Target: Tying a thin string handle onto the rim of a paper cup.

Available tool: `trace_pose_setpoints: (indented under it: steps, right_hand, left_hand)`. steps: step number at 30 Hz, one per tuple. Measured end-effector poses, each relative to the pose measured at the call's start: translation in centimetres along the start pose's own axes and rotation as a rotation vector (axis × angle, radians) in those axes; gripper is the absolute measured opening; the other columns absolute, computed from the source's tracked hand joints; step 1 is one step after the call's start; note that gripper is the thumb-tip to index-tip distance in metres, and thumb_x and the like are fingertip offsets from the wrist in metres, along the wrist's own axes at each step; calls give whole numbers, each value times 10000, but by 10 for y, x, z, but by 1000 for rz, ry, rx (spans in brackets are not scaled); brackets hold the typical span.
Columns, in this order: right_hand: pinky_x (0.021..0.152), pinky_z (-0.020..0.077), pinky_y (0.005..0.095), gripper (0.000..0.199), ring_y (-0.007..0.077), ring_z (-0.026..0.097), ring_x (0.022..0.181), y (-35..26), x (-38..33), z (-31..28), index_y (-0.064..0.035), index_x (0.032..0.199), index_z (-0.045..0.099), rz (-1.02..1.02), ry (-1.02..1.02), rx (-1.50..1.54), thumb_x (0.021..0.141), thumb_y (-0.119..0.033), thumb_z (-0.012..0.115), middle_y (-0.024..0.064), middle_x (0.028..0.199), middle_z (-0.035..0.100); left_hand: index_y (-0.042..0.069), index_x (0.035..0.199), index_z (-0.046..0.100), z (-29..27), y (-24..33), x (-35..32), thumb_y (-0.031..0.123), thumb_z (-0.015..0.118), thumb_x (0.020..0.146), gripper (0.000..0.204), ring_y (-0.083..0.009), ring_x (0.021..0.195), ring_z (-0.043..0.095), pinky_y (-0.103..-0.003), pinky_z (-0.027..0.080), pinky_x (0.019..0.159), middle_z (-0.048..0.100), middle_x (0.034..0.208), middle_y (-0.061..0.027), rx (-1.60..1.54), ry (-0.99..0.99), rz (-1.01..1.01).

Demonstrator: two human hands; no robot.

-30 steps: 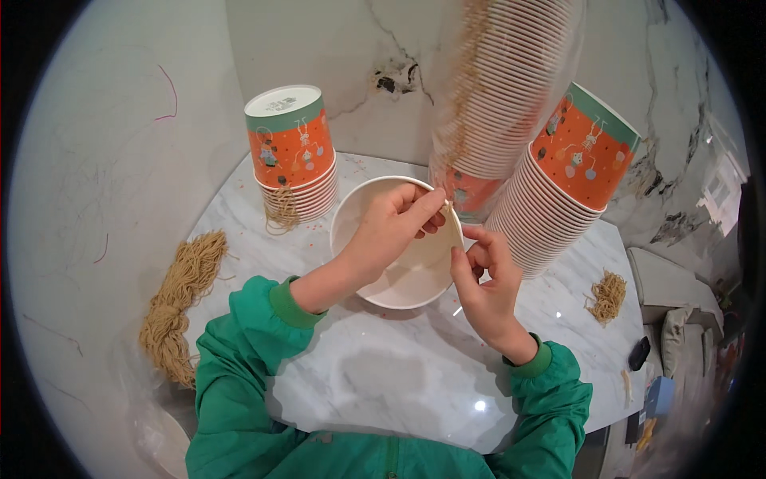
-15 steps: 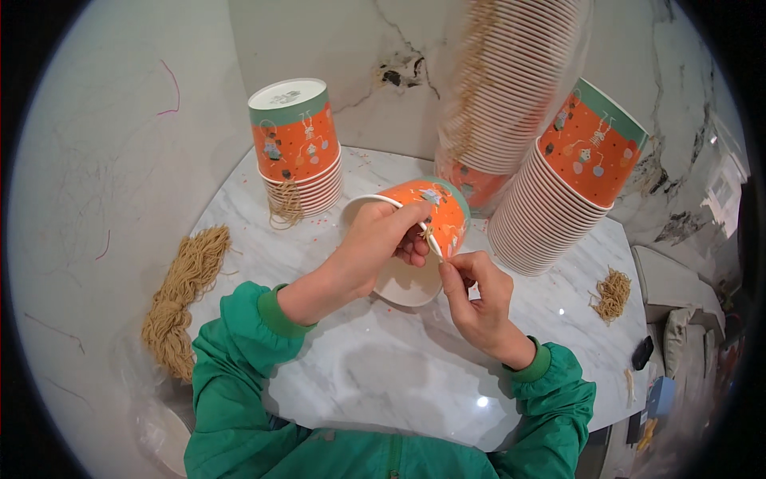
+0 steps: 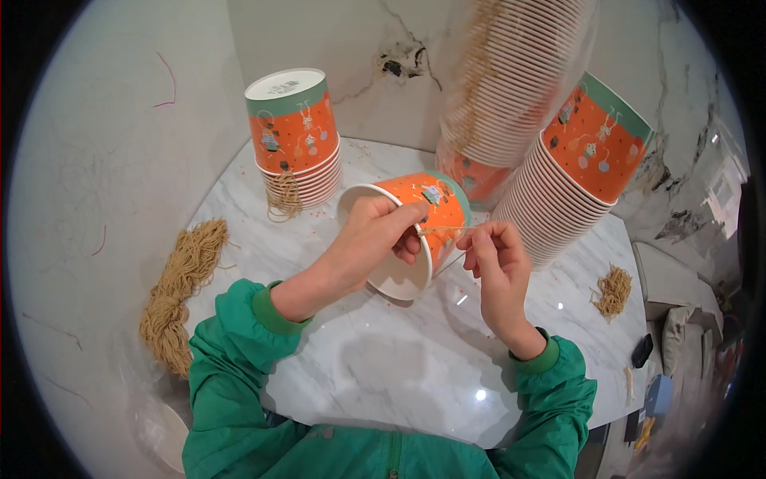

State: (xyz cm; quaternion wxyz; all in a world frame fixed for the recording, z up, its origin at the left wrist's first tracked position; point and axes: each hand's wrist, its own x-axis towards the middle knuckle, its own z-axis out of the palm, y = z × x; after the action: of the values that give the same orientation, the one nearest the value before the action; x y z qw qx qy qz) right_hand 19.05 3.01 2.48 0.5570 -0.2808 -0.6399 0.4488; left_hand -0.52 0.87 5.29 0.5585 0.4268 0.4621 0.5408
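- Head view: left hand [image 3: 363,251] has its grip closed on the rim of an orange paper cup [image 3: 419,227], tilted on its side above the marble desk [image 3: 383,367], white inside facing the person.
- Right hand [image 3: 499,267] pinches a thin tan string [image 3: 447,230] that runs to the cup's rim; grip is clenched on it.
- Short stack of upturned cups [image 3: 297,140] stands behind to the left, with a small string tuft [image 3: 283,195] at its foot.
- Tall leaning stack [image 3: 578,184] lies to the right, another blurred stack [image 3: 511,80] rising behind the cup.
- Big string bundle [image 3: 179,291] rests on the desk's left edge; a small one [image 3: 613,291] lies far right.
- Green sleeves [image 3: 239,359] cover both forearms.
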Motion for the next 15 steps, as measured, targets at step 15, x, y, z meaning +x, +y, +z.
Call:
trace_pose_setpoints:
  steps: [15]
  right_hand:
    - [564,401,263,229,122,519,715,-14,13,11,-7,1011,586,-398,-101,-461,858,-89,736,56,924,556]
  left_hand:
    - [-61,870,687,4,-1,-11,254,650,966,332,-75,648,608,-243,474,582,680,734,-36,240,90,326]
